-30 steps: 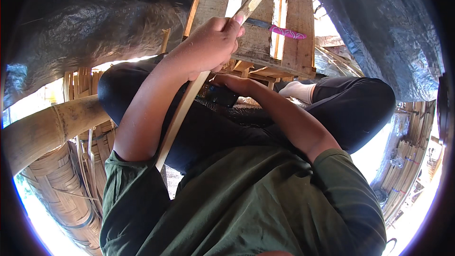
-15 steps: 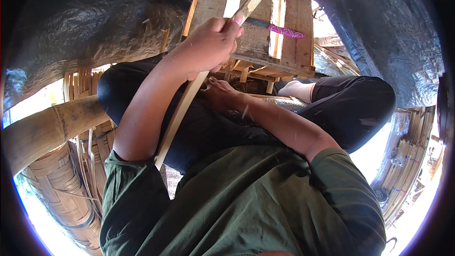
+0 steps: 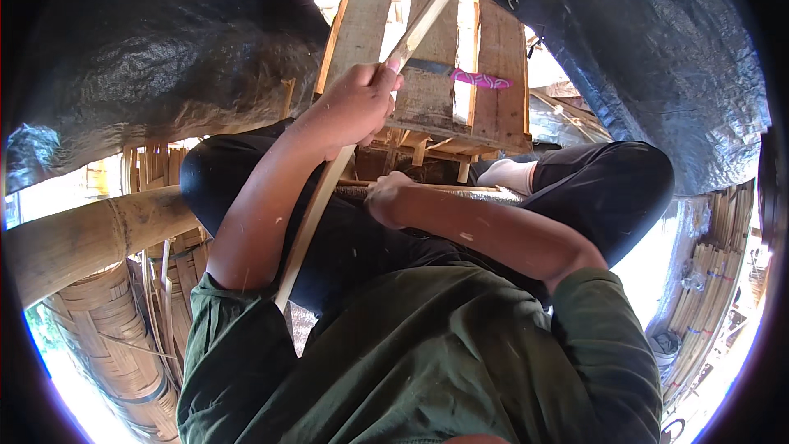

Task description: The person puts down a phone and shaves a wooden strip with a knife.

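A long, pale strip of wood or bamboo (image 3: 431,16) slants from the far middle down past my left forearm to my left sleeve. My left hand (image 3: 362,108) is closed round it above its middle, thumb pressed along the strip. Over my lap, my right hand (image 3: 389,199) has its fingers curled in, a little to the right of the strip and apart from it. What those fingers hold, if anything, is hidden. Beyond my hands, a knife with a pink patterned handle (image 3: 483,80) lies across a slatted wooden bench (image 3: 500,49), its grey blade pointing left.
My crossed legs in dark trousers (image 3: 604,181) surround the work area. A thick bamboo pole (image 3: 90,234) runs in at the left, above a bundle of woven bamboo (image 3: 115,345). Dark plastic sheeting (image 3: 164,41) hangs at both sides. Bundled thin sticks (image 3: 703,288) are at the right.
My right hand has moved away from the strip, nearer to me and slightly right. My left hand still grips the strip, whose far end now shows. The view has shifted a little.
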A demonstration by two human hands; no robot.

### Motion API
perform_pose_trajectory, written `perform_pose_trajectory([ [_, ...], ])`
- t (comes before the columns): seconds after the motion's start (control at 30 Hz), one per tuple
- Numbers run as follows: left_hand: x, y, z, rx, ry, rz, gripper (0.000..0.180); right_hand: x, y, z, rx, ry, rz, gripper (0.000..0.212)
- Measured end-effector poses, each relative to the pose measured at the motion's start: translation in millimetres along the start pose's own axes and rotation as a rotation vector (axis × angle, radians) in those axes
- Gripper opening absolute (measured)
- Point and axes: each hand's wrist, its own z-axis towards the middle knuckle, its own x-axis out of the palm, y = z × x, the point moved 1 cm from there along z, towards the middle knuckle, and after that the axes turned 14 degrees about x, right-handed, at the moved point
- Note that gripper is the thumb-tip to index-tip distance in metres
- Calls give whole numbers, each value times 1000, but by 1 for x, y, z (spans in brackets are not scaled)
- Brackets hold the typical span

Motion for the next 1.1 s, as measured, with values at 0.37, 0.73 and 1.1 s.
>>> perform_pose_trajectory([
  [0.37, -7, 4, 7, 66, -61, 132, 51, -92, -116, -160, 155, -828, 431, 20],
  [0.73, -2, 9, 13, 32, -22, 212, 61, -32, -172, -94, 398, -949, 294, 23],
  [1.1, 0, 16, 19, -6, 18, 222, 60, -29, -177, -88, 373, -1058, 311, 16],
])
